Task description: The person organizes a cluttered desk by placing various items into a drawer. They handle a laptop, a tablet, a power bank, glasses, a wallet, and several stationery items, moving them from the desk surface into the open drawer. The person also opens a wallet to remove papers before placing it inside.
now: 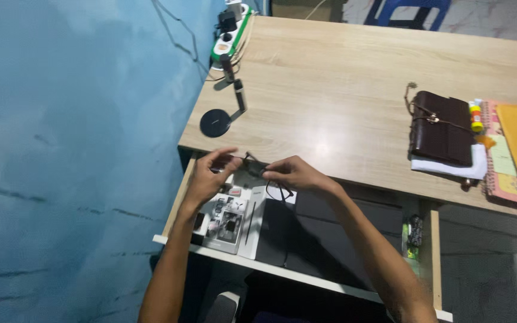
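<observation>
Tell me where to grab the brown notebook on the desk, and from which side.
Grip the brown notebook across its long edges, near the middle, coming from above. It lies flat on a white sheet, so nothing can slide under it easily. Its near and left sides face bare desk; the right edge is crowded by markers and a pink book.

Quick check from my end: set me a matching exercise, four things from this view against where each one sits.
Things:
1. brown leather journal
2. power strip
3. black round-based stand
4. black cord

Places:
A. far left corner of the desk
B. between both hands, over the open drawer
C. left desk edge, near side
D. right of the desk, on white paper

Pairs: 1-D, 2-A, 3-C, 4-B
</observation>
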